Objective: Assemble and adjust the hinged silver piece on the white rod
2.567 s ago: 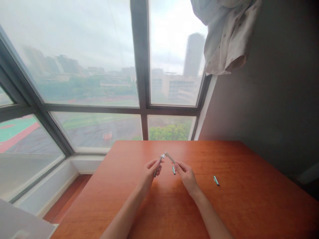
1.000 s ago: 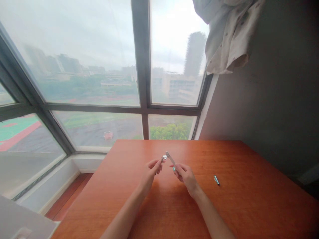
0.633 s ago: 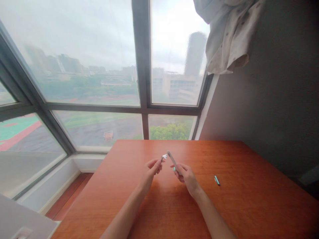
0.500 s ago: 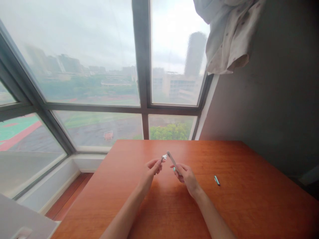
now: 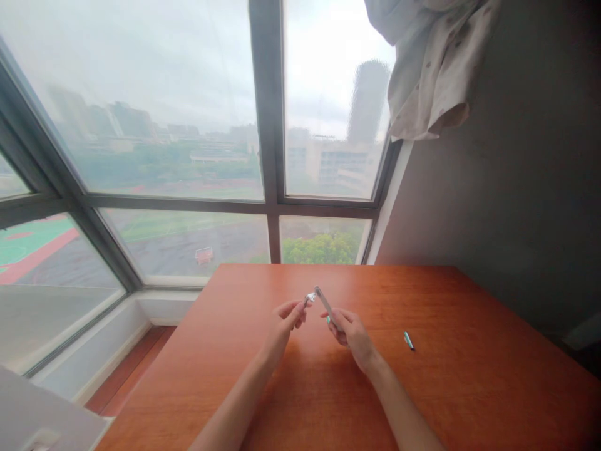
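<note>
My left hand (image 5: pixel 287 321) is closed in a pinch on a small shiny metal piece (image 5: pixel 310 297), too small to name. Held in my right hand (image 5: pixel 348 331) is a slim, flat grey bar (image 5: pixel 323 300), tilted with its top end up and to the left. A bit of teal (image 5: pixel 328 320) shows beside the fingers of that hand. The bar's tip is very close to the metal piece; whether they touch I cannot tell. Both hands are above the brown table (image 5: pixel 263 376). Fingers hide the lower ends of both things.
A small slim teal and dark piece (image 5: pixel 409 340) lies on the table, right of my right hand. Beyond the table's far edge are framed windows (image 5: pixel 178 203). Pale cloth (image 5: pixel 432 75) hangs at the upper right, beside a grey wall (image 5: pixel 507 188).
</note>
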Tool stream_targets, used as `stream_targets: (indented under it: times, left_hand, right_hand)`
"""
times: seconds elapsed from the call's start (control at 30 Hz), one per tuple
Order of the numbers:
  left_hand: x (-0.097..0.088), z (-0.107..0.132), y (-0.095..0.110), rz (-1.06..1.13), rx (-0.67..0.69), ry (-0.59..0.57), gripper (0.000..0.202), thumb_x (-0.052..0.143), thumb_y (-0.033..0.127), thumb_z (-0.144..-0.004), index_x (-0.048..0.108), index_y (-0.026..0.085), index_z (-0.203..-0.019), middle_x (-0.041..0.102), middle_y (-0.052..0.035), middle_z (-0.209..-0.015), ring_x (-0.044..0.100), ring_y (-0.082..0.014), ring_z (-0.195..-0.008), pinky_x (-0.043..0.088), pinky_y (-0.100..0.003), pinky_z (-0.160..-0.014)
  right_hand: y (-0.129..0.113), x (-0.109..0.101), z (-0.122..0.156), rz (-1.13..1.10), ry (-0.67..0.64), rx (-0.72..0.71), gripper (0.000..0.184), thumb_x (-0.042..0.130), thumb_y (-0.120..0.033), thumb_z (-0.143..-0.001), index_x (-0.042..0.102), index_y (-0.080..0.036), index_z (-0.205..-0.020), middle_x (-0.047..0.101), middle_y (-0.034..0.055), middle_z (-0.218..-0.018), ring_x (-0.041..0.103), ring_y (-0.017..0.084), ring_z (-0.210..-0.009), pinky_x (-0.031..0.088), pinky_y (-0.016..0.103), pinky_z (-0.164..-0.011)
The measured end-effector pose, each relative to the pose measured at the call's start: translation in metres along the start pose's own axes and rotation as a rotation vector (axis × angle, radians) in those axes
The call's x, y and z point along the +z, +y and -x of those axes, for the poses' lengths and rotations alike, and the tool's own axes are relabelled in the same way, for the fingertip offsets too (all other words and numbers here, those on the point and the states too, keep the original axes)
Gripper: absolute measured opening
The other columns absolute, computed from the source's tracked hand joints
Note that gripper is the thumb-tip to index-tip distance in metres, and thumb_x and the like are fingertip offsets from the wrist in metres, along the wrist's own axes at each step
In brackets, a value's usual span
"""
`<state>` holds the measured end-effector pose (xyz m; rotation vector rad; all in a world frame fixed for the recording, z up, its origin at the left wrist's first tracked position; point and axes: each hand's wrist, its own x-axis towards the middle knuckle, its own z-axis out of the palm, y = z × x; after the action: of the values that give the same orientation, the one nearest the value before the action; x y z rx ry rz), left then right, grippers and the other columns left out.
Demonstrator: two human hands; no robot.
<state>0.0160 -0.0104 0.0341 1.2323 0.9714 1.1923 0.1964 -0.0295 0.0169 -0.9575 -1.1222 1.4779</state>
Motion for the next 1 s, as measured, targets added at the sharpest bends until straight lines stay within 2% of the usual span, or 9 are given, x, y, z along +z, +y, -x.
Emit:
stream_targets:
  times: [0.47, 0.73, 1.0]
  left_hand:
    - [-0.0028, 0.0, -0.0012, 0.044, 0.011, -0.025, 0.041, 0.06, 0.049, -0.079, 0.071, 0.014, -0.097, 0.051, -0.0007, -0.061, 0.041, -0.011, -0.056, 0.031, -0.023, -0.054]
    - [0.0017, 0.0006, -0.0009, 0.023, -0.008, -0.014, 0.043, 0.063, 0.051, -0.075, 0.073, 0.014, -0.092, 0.052, -0.0016, -0.062, 0.042, -0.012, -0.056, 0.032, -0.024, -0.055]
    - [-0.0003, 0.0009, -0.0012, 0.004, 0.021, -0.003, 0.04, 0.06, 0.047, -0.079, 0.072, 0.014, -0.097, 0.051, -0.0015, -0.062, 0.042, -0.0115, -0.058, 0.032, -0.023, -0.055]
  right_hand:
    - [0.0012, 0.0, -0.0015, -0.001, 0.012, 0.001, 0.044, 0.058, -0.055, -0.078, 0.068, -0.013, -0.088, 0.04, -0.0061, -0.051, 0.021, 0.003, -0.04, 0.01, 0.02, -0.038]
    - [0.0006, 0.0029, -0.0016, 0.066, 0.001, -0.03, 0.048, 0.057, -0.059, -0.077, 0.068, -0.013, -0.085, 0.038, -0.0063, -0.048, 0.024, 0.004, -0.039, 0.012, 0.021, -0.039]
    - [0.0003, -0.0014, -0.0018, 0.052, 0.03, -0.019, 0.046, 0.058, -0.055, -0.078, 0.069, -0.012, -0.089, 0.036, -0.0067, -0.05, 0.021, 0.003, -0.04, 0.011, 0.02, -0.039]
